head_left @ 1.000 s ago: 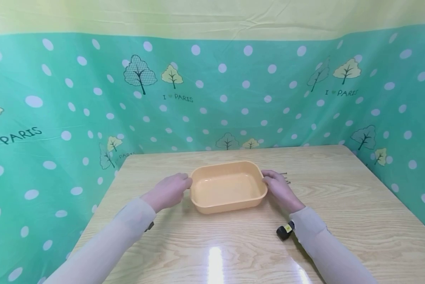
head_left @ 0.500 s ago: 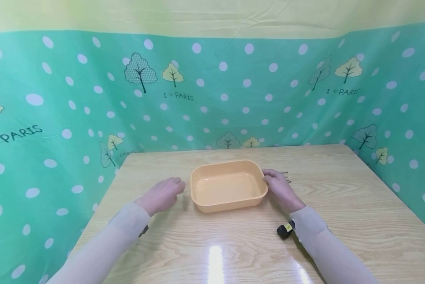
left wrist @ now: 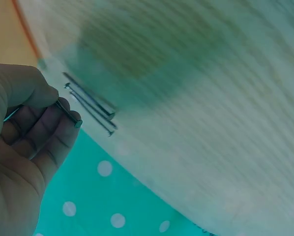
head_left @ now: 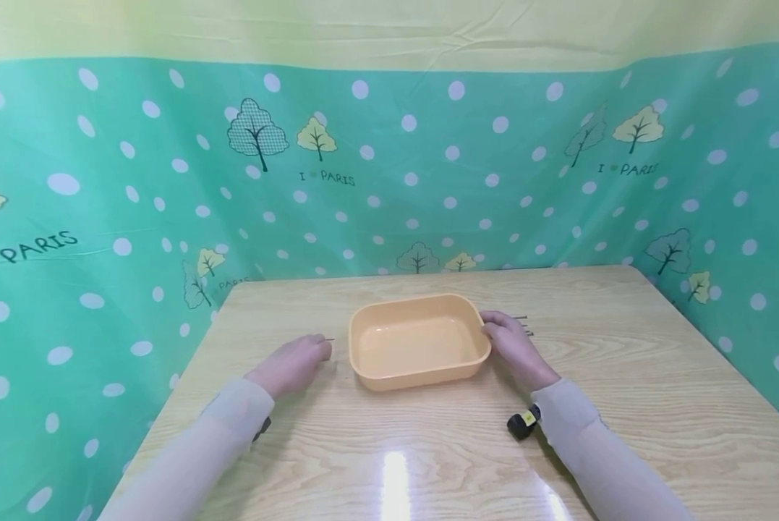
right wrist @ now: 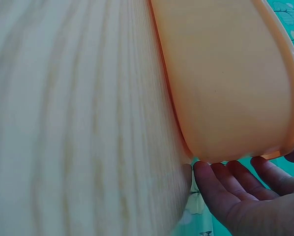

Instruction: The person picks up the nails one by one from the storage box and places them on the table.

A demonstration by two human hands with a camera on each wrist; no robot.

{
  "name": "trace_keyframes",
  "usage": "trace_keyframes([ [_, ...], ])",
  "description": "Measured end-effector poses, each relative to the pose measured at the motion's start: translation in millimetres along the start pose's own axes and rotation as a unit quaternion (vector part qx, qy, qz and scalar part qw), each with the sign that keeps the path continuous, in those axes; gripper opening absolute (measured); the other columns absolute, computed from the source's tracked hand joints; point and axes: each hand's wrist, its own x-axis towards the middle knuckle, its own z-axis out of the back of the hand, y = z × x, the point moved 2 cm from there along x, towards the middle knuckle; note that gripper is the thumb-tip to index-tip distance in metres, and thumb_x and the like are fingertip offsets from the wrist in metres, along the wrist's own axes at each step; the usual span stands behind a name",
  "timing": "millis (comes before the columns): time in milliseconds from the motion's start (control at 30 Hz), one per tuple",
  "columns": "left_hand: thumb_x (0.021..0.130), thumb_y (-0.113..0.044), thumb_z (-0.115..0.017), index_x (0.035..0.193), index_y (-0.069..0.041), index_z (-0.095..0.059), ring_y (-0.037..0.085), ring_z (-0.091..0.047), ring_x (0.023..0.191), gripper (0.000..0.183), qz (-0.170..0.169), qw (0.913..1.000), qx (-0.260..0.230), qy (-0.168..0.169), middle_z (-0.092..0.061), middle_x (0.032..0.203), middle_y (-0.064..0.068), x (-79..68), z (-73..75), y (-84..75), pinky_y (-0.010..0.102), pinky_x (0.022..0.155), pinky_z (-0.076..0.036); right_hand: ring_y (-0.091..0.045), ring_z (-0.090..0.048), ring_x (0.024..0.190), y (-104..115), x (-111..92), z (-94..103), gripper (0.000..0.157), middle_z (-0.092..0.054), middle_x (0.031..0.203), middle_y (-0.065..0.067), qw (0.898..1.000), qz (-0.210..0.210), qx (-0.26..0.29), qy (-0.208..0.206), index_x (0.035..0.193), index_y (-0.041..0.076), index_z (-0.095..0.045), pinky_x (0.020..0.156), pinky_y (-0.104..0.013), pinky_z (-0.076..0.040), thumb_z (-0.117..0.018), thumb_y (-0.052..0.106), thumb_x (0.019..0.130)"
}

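My left hand (head_left: pixel 294 364), a short way left of the orange plastic tray (head_left: pixel 420 373), pinches a nail (left wrist: pixel 71 115) between thumb and fingertips. The nail's thin end pokes out past the fingers in the head view. Several more nails (left wrist: pixel 92 104) lie on the tabletop close by the fingers in the left wrist view; the hand hides them from the head camera. At the tray's right end, my right hand (head_left: pixel 511 346) holds the rim, thumb at the lip and fingers against the outer wall (right wrist: pixel 225 123). Nothing shows inside the tray.
Beyond the right hand, several nails (head_left: pixel 526 326) lie on the wood-grain table (head_left: pixel 337 449), partly hidden by the hand. A green dotted curtain (head_left: pixel 389 210) rises along the back and both sides. A black wrist device (head_left: pixel 522 423) sits at the right cuff.
From the tray's left rim, my left hand has moved left and drawn away; a nail now shows in its fingers. The right hand keeps its hold and the tray stays in place.
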Motion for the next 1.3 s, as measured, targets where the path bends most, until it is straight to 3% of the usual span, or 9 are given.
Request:
trace_keyframes([
  [567, 0.087, -0.013, -0.056, 0.088, -0.014, -0.065, 0.015, -0.058, 0.079, 0.009, 0.011, 0.9999, -0.007, 0.003, -0.058, 0.086, -0.002, -0.8, -13.7, 6.2, 0.029, 0.074, -0.051, -0.025, -0.05, 0.11, 0.7, -0.7, -1.2, 0.04, -0.046, 0.125, -0.011, 1.0, 0.006, -0.003, 0.0, 0.127, 0.004, -0.044, 0.093, -0.038, -0.043, -0.037, 0.016, 0.089],
  [1300, 0.086, -0.013, -0.057, 0.088, -0.013, -0.065, 0.017, -0.058, 0.077, 0.009, 0.0, 0.9998, -0.018, -0.005, -0.057, 0.084, -0.002, 0.6, -14.1, 7.1, 0.03, 0.073, -0.051, -0.025, -0.049, 0.111, -0.2, -0.2, 0.9, 0.041, -0.045, 0.127, -0.011, 1.0, 0.007, 0.003, 0.0, 0.127, 0.004, -0.043, 0.095, -0.038, -0.043, -0.038, 0.016, 0.089],
])
